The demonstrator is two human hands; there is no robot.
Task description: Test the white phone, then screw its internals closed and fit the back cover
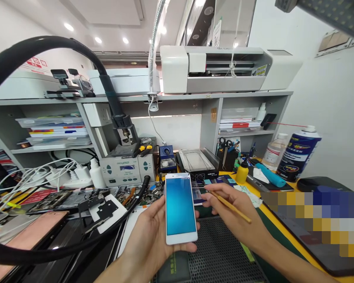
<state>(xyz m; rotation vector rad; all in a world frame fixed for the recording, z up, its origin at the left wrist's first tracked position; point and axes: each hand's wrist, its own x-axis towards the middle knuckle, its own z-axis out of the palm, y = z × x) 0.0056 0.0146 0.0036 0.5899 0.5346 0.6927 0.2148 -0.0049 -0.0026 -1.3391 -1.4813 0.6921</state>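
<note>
— What's in your left hand (153, 232)?

— A phone (179, 206). It lies upright in my palm, lit blue screen facing me. My thumb curls over its bottom edge and my fingers wrap the far side, so the hand is closed around it.

— And the right hand (225, 195)?

— Pinched on a thin yellow stick (239, 214). The fingers hold it near its front end, and the rest slants back and outward across the hand. The tip sits just beside the phone's right edge. I can't tell whether it touches.

— How close are the hands?

— Near each other. My right fingertips are just off the phone's right side, level with its middle.

— What's underneath?

— A black mesh mat (221, 247), right below both hands. The phone is held up off it.

— And further out?

— Beyond my right hand stands a yellow bottle (242, 173), and well off to that hand's right a blue can (297, 155). Beyond my left hand sits a grey station (126, 169). A thick black hose (76, 243) runs from it and sweeps past the outside of my left wrist, over a clutter of phone parts.
</note>
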